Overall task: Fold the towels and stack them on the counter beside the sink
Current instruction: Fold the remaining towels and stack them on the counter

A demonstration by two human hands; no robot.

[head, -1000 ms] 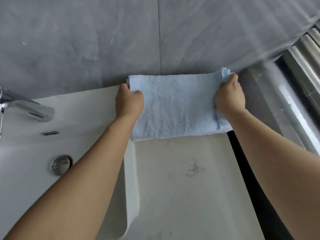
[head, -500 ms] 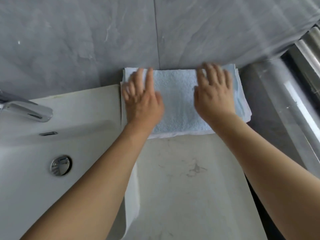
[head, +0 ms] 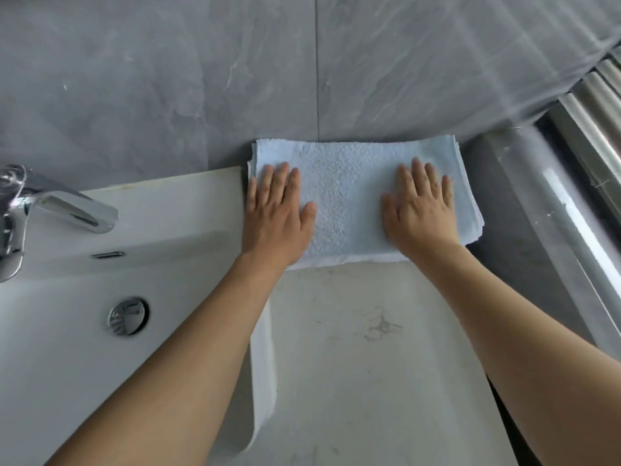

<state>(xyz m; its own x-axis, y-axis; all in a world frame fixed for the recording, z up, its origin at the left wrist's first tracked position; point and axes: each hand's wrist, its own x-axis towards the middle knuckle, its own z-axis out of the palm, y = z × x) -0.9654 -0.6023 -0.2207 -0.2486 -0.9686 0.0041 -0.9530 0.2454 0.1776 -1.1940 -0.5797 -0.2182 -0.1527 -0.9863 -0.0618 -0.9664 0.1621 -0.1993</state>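
A folded light blue towel (head: pixel 346 193) lies on top of a stack of folded towels at the back of the white counter (head: pixel 363 348), against the grey wall and just right of the sink (head: pixel 84 331). My left hand (head: pixel 277 213) lies flat on the towel's left part with straight fingers. On the right part my right hand (head: pixel 420 210) presses down flat, fingers spread. Layered edges of the towels below show at the stack's right side (head: pixel 479 223) and front.
A chrome faucet (head: pixel 50 203) stands at the left over the white sink, whose round drain (head: pixel 128 316) sits in the basin. Grey tiled wall (head: pixel 302 62) backs the counter. A metal window frame (head: pixel 578 183) runs along the right.
One second ago both hands gripped the towel's ends while setting it down. They let go and now lie flat on top of it, having slid toward me.
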